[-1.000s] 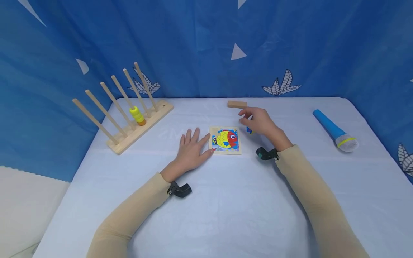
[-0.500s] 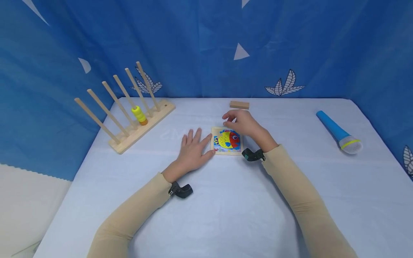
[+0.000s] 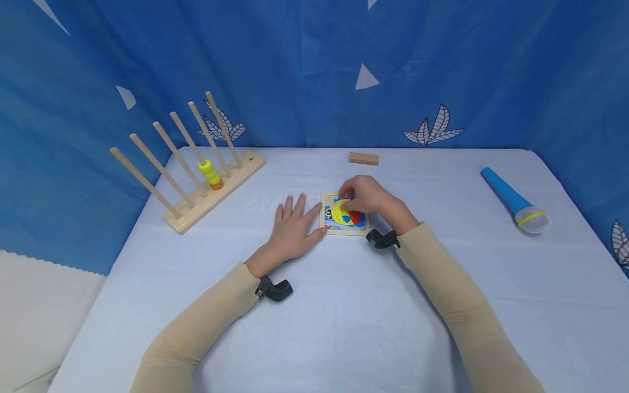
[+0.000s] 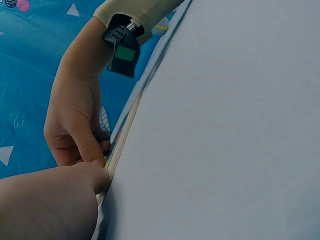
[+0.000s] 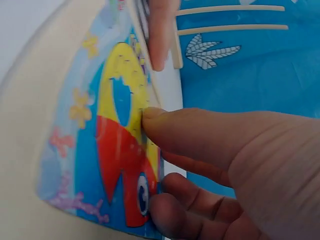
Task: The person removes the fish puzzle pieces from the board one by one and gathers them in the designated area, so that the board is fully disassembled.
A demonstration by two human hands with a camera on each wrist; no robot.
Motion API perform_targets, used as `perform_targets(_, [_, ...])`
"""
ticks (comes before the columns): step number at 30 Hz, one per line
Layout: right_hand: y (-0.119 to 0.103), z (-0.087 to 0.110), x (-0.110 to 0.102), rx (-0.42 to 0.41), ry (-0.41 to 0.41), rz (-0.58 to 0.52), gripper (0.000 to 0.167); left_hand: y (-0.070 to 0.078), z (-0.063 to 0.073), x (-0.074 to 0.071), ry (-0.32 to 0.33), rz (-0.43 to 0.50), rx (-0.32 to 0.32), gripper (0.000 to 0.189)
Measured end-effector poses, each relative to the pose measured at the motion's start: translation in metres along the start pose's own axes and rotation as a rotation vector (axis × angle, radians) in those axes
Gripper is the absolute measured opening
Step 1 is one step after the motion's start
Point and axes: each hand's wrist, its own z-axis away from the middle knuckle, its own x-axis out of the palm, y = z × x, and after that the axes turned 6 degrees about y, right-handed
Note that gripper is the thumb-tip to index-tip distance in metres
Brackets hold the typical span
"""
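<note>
Lower than half a second ago, your right hand (image 3: 371, 196) has come down onto the small square fish picture puzzle in a pale wooden frame (image 3: 344, 220), while your left hand (image 3: 291, 232) stays put. Your left fingers are spread apart on the white-covered table (image 3: 344, 305), forefinger and thumb touching the frame's left edge. Your right fingers are bent, the thumb touching the fish's yellow body and the other fingertips gathered beside its head; whether they pinch a loose piece cannot be told. For such close work, it seems best to brace the frame with your left thumb and forefinger, press lightly and straight down with your right fingertips, and feel for any raised edge. Under those fingertips, the puzzle lies flat, showing a glossy yellow fish with a red face, blue fin and round eye, set in blue water with orange-yellow shapes and purple coral. Beyond your right fingers lies a plain brown wooden block (image 3: 363, 159); well to their right, a blue microphone with a silver mesh head (image 3: 508, 195); well left of your left fingers, a six-peg wooden stand (image 3: 225, 188).
</note>
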Motion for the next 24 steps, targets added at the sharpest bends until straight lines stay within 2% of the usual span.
perform_targets(24, [-0.0014, -0.0011, 0.0010, 0.013, -0.022, 0.002, 0.030, -0.0015, -0.0002, 0.0007, 0.011, 0.007, 0.013, 0.067])
